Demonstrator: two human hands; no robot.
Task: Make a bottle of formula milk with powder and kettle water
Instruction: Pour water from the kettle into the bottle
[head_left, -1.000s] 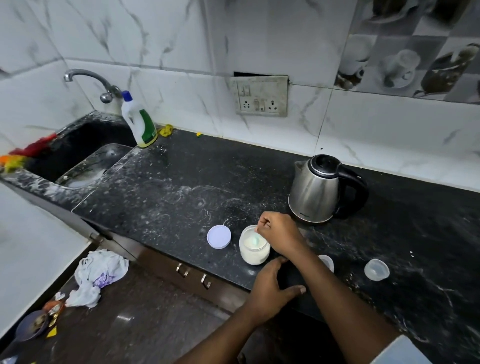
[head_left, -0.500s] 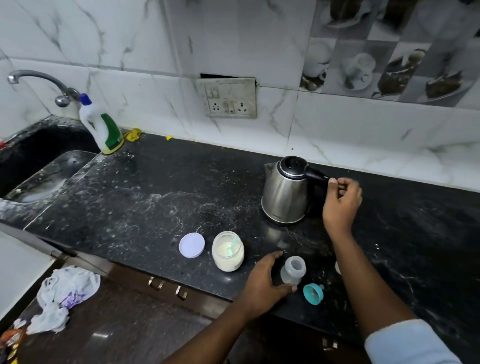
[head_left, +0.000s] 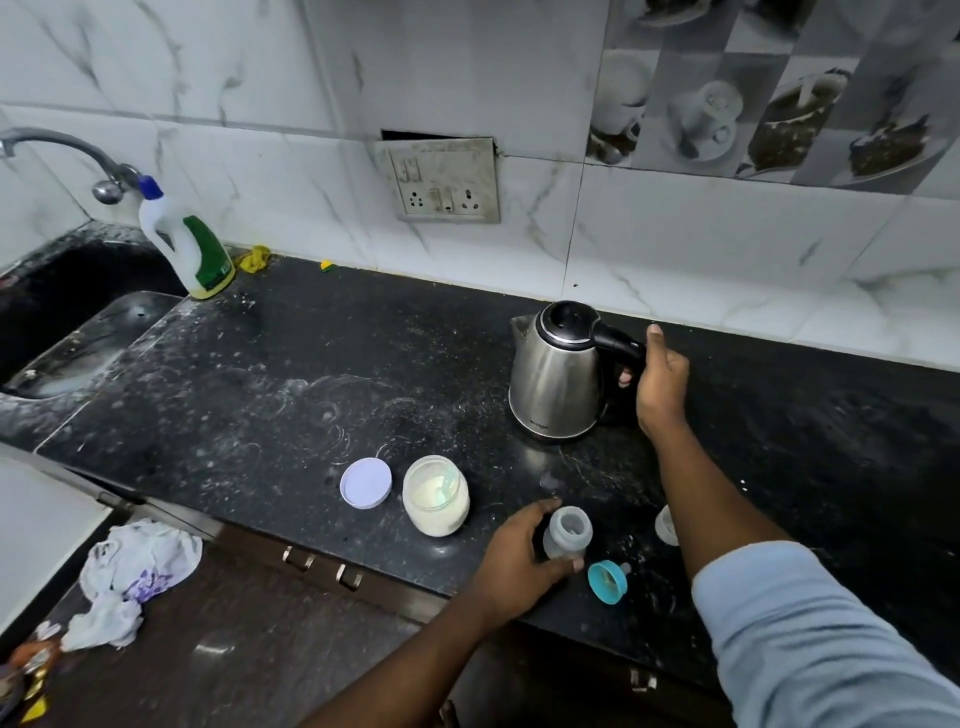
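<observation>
Steadying the small clear open baby bottle (head_left: 567, 539) at the counter's front edge, my left hand (head_left: 511, 564) has fingers curled round it. My right hand (head_left: 661, 382) wraps the stainless steel kettle's (head_left: 558, 375) black handle. Pouring comes next, I judge; it needs a controlled tilt.

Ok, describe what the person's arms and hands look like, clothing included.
Both hands are bare: no gloves, rings, watch or bands visible. The right hand comes from a light blue long sleeve pushed up toward the elbow, leaving the forearm uncovered. The left hand and forearm show no sleeve in view.
</observation>
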